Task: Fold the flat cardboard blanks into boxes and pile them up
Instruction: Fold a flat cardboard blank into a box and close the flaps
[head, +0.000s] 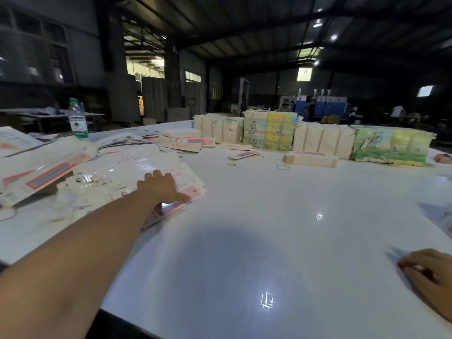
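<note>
A spread pile of flat white cardboard blanks with pink printing (127,172) lies on the left part of the white table (256,228). My left hand (162,185) reaches out over the pile, palm down, fingers resting on the top blanks and thumb near the pink corner at the pile's right edge. My right hand (428,272) rests on the table at the lower right with fingers loosely curled, holding nothing. A folded pink and white box (310,159) lies further back at centre right, and more folded boxes (186,141) sit behind the pile.
Wrapped bundles of blanks (269,130) stand in a row along the far edge, some in coloured printed paper (391,149). A water bottle (77,118) stands at the far left. Rubber bands (283,167) lie near the boxes. More blanks (36,167) lie far left.
</note>
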{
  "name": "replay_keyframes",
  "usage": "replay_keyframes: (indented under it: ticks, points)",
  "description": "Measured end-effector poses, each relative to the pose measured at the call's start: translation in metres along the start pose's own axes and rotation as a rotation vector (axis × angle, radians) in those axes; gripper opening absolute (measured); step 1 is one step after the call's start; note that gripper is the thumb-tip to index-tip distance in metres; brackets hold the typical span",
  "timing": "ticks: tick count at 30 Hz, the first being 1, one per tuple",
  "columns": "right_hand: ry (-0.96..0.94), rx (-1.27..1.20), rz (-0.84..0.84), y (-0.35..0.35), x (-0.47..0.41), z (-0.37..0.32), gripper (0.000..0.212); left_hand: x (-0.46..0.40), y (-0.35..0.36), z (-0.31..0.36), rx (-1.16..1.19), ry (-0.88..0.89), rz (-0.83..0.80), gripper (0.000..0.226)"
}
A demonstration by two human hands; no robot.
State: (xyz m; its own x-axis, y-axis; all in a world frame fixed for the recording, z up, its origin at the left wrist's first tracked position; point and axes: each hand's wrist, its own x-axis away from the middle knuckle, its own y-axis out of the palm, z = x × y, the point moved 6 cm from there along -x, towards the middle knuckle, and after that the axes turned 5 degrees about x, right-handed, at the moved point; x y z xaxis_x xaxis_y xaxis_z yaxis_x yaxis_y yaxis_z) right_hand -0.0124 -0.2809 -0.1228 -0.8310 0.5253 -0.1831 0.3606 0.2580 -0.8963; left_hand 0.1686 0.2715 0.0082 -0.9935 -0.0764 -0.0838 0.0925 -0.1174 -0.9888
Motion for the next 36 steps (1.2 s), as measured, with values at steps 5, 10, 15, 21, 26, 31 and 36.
replay_keyframes:
  ticks: [5, 10, 15, 21, 26, 31, 36]
  points:
    - [-0.023, 0.066, 0.032, -0.007, 0.002, -0.004, 0.034, -0.011, 0.013, -0.005, 0.028, -0.055, -0.008, 0.105]
    - [-0.102, 0.124, 0.039, -0.022, 0.024, -0.014, 0.029, -0.010, 0.008, 0.004, 0.138, -0.076, -0.010, 0.090]
    - [-0.344, 0.059, 0.193, -0.087, 0.088, -0.060, 0.028, 0.010, -0.015, 0.059, 0.345, 0.162, 0.106, 0.025]
    - [-0.355, 0.108, 0.177, -0.096, 0.097, -0.071, 0.018, 0.101, 0.017, 0.208, 0.643, 0.540, -0.015, 0.031]
    - [-0.323, 0.110, 0.152, -0.097, 0.095, -0.067, 0.016, 0.164, 0.058, 0.293, 0.427, 0.800, -0.050, 0.030]
    - [-0.308, 0.070, 0.100, -0.095, 0.093, -0.064, 0.018, 0.170, 0.064, 0.287, 0.498, 0.798, 0.038, 0.036]
    - [-0.176, -0.527, 0.015, -0.102, 0.096, -0.062, 0.028, 0.175, 0.051, 0.281, 0.632, 0.851, 0.082, 0.039]
